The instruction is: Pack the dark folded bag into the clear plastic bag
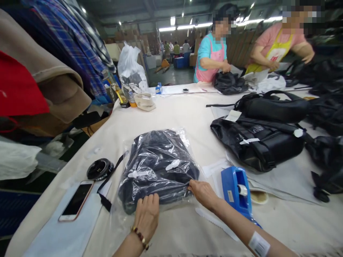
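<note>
Left hand: lay palm down on the near edge of a dark folded bag sealed in a clear plastic sleeve, fingers flat and together, pressing the plastic rather than gripping it.
Right hand: fingers pinched closed on the sleeve's near right corner; a white paper band ringed the forearm.
Bagged item: rested on the white cloth-covered surface, directly ahead of both sets of fingers, white tags showing through the plastic.
Right of the fingers: a blue plastic tape dispenser stood just beside the right hand.
Left of the fingers: a black tape roll with a trailing strap, and a white-framed smartphone lying face up.
Beyond the fingers: black backpacks were stacked well away to the right.
Far end: two people in aprons, one pink, one yellow, handled black bags.
</note>
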Tool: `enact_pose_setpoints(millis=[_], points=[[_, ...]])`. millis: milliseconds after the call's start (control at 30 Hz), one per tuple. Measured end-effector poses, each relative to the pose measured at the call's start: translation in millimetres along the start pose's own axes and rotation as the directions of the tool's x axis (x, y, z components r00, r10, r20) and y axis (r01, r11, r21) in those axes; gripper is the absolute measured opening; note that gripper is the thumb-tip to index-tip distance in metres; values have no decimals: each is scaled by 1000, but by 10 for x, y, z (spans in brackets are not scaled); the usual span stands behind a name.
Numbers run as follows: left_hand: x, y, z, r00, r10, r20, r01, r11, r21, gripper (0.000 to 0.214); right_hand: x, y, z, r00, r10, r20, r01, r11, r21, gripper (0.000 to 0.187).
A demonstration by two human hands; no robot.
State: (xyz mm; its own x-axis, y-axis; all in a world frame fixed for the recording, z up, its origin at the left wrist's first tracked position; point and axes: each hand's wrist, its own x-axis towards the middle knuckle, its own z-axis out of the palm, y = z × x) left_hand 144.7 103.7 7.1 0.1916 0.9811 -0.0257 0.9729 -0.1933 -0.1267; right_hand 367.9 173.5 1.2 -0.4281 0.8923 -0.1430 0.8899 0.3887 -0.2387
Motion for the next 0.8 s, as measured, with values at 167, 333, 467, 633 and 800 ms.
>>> enact_pose_setpoints(millis=[167,333,467,633,800], points=[[136,95,152,996,78,31,-71,981,-178,16,71,38,1,995,49,82,-55,996,72,16],[328,-41,177,982,79,173,-13,935,-354,20,22,147,-37,989,2,150,-28,985,171,19],[191,-89,240,974,221,-45,-221,897,-382,25,-189,191,-1,984,-87,158,45,967,252,11],[-29,24,310,911,297,-285,-383,866,-321,28,-479,142,146,985,-147,90,118,955,272,15],[-25,80,254,905,247,-346,-343,905,-251,24,-464,36,258,951,-251,-181,283,942,180,15]])
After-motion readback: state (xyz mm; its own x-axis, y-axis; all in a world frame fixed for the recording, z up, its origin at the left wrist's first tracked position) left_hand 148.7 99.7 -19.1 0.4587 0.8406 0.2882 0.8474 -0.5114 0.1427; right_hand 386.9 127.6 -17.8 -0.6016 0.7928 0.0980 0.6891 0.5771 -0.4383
